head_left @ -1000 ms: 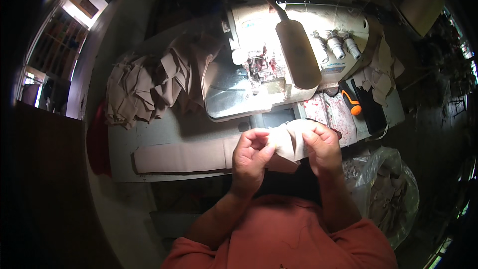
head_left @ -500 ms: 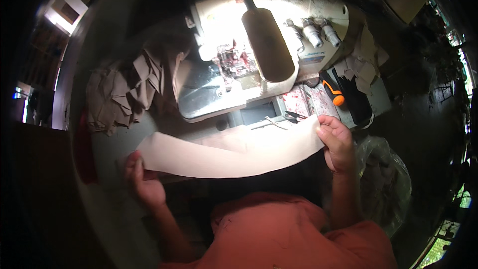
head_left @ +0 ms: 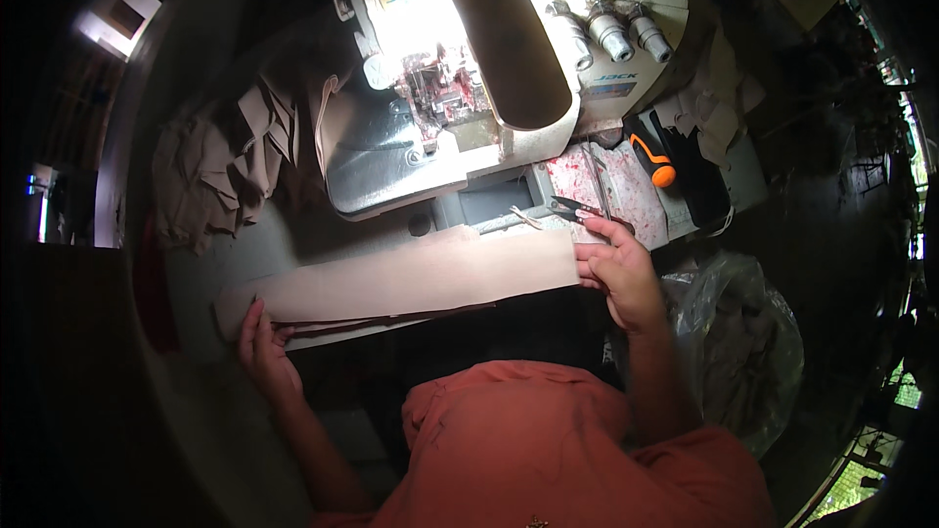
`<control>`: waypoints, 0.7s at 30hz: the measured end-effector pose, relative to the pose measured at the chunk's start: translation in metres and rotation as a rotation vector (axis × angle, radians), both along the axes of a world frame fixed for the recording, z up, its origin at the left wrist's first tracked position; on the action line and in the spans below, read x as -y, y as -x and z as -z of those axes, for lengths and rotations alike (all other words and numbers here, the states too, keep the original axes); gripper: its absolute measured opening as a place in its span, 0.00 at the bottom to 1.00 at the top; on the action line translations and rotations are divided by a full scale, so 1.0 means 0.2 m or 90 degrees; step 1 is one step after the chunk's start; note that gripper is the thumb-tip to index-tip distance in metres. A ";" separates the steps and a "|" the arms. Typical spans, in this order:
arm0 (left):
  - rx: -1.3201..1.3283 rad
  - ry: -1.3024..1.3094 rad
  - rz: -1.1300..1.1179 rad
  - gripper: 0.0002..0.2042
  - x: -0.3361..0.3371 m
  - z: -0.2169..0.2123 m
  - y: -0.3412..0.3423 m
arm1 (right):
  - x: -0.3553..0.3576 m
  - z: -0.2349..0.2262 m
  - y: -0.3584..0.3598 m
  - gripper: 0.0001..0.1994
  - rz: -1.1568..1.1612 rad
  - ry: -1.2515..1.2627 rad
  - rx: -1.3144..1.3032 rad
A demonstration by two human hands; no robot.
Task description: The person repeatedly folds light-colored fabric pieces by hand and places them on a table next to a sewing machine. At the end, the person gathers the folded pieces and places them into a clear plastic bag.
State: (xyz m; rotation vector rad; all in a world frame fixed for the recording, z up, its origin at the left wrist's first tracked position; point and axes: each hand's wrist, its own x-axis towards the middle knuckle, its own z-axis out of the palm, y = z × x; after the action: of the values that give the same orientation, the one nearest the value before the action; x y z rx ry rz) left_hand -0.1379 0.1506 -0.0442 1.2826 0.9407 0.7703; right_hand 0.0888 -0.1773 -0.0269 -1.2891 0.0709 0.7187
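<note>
Along pale surface (head_left: 293,241) in front of sewing machine (head_left: 538,146), apparently straightened beige strip (head_left: 421,274), pinching with left hand (head_left: 266,350); couldn't tell grip of right hand (head_left: 626,279). Likely needed aligned edges next.

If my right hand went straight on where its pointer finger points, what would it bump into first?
Probably the little black scissors, right by the fingertip of your right hand. I can't tell whether they already touch.
</note>
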 end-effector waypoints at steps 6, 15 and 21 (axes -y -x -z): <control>-0.058 -0.010 0.015 0.12 0.01 -0.05 -0.03 | 0.00 0.02 0.01 0.20 0.012 0.039 -0.016; -0.046 -0.005 0.006 0.12 0.01 -0.04 -0.02 | -0.03 0.01 0.01 0.20 -0.051 0.170 0.055; 0.007 -0.046 -0.043 0.11 0.00 -0.06 -0.04 | -0.07 0.05 0.05 0.19 -0.003 0.161 0.137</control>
State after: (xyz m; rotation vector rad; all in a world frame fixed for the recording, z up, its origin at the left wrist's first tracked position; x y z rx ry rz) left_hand -0.1295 0.1503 -0.0320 1.3130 0.9589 0.8696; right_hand 0.0780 -0.1639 -0.0363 -1.6026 -0.0168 0.5849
